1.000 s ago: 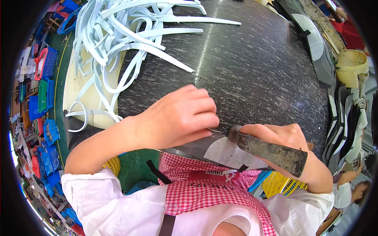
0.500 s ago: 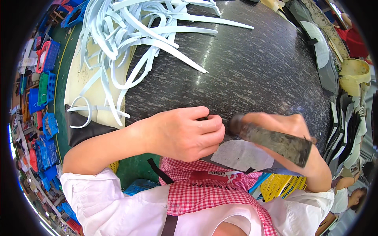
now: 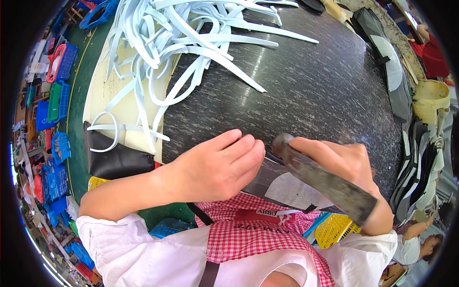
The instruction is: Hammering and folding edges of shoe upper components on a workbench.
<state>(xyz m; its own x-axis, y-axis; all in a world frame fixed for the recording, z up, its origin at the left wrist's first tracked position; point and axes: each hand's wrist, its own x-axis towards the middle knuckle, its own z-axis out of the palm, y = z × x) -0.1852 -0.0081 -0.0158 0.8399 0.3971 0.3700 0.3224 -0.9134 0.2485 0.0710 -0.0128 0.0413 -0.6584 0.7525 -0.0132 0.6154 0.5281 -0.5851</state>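
In my right hand [image 3: 346, 160] is a worn metal hammer [image 3: 330, 184], gripped with the fingers closed. Its rounded end points toward my left hand, and its broad flat end reaches back over my right wrist. My left hand [image 3: 224, 165] is closed, fingers curled and pressed together at the table's near edge; its fingertips are hidden. Beside it and partly under the hammer lies a dark flat sheet piece [image 3: 263, 179] bearing a light grey patch [image 3: 291, 191]. The rounded end hovers close to that piece's far edge; whether it touches cannot be seen.
Pale blue strips [image 3: 191, 50] are heaped on a cream sheet [image 3: 98, 103] at the far left of the dark speckled table [image 3: 306, 91]. A black pouch-like piece [image 3: 119, 158] lies near my left forearm. Dark pieces [image 3: 416, 177] stack at right, near a yellowish bucket [image 3: 430, 98].
The hammer has shifted slightly left and down, its blur reduced. My left hand has drawn a little left, away from the hammer. The whole view has shifted slightly.
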